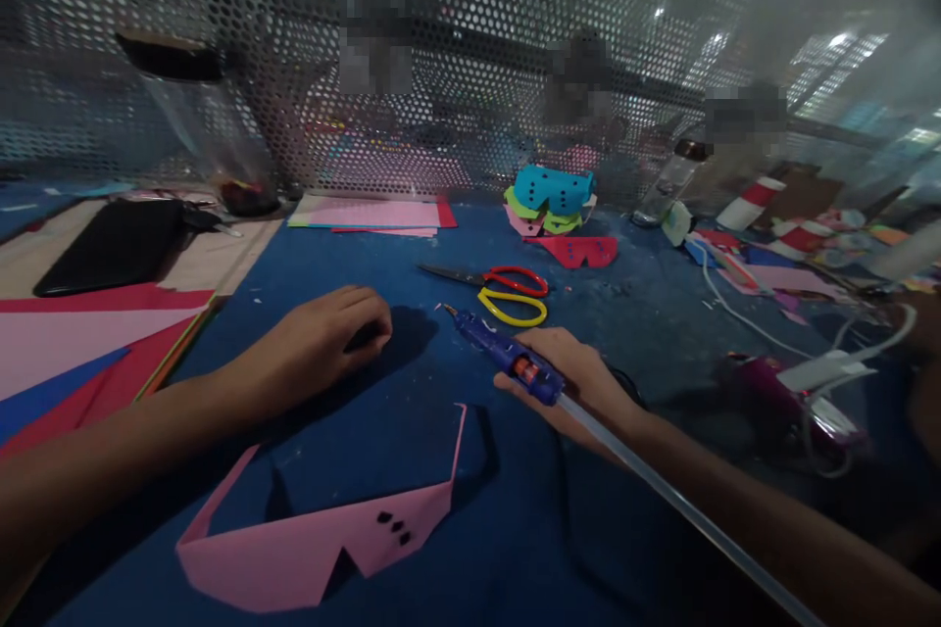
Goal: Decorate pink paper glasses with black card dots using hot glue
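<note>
Head view: right hand (pixel 584 374) grips blue plastic glue gun (pixel 492 341); left hand (pixel 330 330) loosely curled.

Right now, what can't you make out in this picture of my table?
From the head view:
- Left hand: whether it holds anything; the curled hand itself hides its palm.
- Glue gun: its handle, hidden by the right hand.
- Clear stick: its far end, cut off by the bottom edge.
- Purple object: what it is; blurred and partly covered by a white block.
</note>
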{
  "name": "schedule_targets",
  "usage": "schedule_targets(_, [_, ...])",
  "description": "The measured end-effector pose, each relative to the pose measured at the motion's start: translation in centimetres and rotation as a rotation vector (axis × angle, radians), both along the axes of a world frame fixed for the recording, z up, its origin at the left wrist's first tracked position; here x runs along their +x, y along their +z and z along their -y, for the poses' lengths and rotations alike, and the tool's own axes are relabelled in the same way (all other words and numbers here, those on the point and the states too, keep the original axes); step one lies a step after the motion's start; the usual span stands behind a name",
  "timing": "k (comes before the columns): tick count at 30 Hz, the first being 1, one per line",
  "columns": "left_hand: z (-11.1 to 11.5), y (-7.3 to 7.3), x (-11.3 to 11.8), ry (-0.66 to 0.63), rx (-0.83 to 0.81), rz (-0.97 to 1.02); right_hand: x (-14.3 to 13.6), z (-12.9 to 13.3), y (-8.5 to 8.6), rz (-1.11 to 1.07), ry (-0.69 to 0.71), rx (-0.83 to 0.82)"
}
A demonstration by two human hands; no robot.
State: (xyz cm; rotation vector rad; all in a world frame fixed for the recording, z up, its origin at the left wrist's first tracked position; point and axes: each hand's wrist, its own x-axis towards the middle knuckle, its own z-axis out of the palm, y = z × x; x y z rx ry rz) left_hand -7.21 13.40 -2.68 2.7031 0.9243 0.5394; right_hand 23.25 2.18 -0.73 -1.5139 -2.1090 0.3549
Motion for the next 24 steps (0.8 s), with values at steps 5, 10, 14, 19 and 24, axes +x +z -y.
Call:
schedule_targets(5, [0.9,0.7,0.6,0.104,-0.058,0.093,-0.2,0.2,0.8,-0.038,-0.007,-0.008])
schedule_targets(10, [0.8,1.4,0.5,0.258,-0.319,0.336,-0.5,0.3,1.1,-0.046,-0.042,-0.034])
schedule_targets(14, [0.8,1.5,0.4,0.245,-0.451,0.401,-0.7,0.4,1.0,-0.033,-0.02,-0.015])
schedule_targets(19, [1.2,1.9,0.7,0.227,-0.546,0.46,-1.0,0.3,1.0,-0.018,-0.053,-0.006])
schedule_targets(24, [1.4,2.2,0.7,0.236,-0.725,0.624,-1.0,0.3,0.8,-0.014,-0.069,-0.002])
